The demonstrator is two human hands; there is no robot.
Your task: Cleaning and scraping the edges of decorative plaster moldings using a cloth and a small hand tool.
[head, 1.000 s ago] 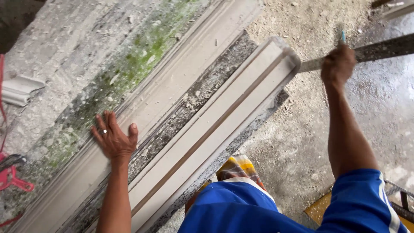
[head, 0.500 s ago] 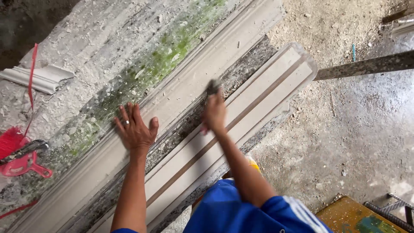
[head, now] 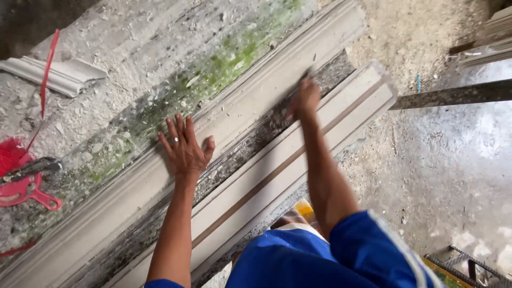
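Observation:
Two long pale grey moulded strips lie diagonally on a rough slab, the upper moulding (head: 277, 90) and the lower moulding (head: 341, 122), with a dark gritty gap (head: 250, 141) between them. My left hand (head: 184, 146) lies flat, fingers spread, on the upper moulding; a ring is on one finger. My right hand (head: 304, 101) is blurred with motion, fist closed over the gap near the far end of the strips. It seems to grip a small dark tool, mostly hidden.
A red plastic scoop with a dark tool on it (head: 24, 186) lies at the left edge. A short white moulding offcut (head: 58, 74) and a red strap (head: 48, 64) lie at upper left. A dark bar (head: 453, 96) juts in from the right. Green moss (head: 229, 58) streaks the slab.
My right hand swung in from the far right bar to the gap between the mouldings, then slid up along it. My left hand stays flat on the upper moulding.

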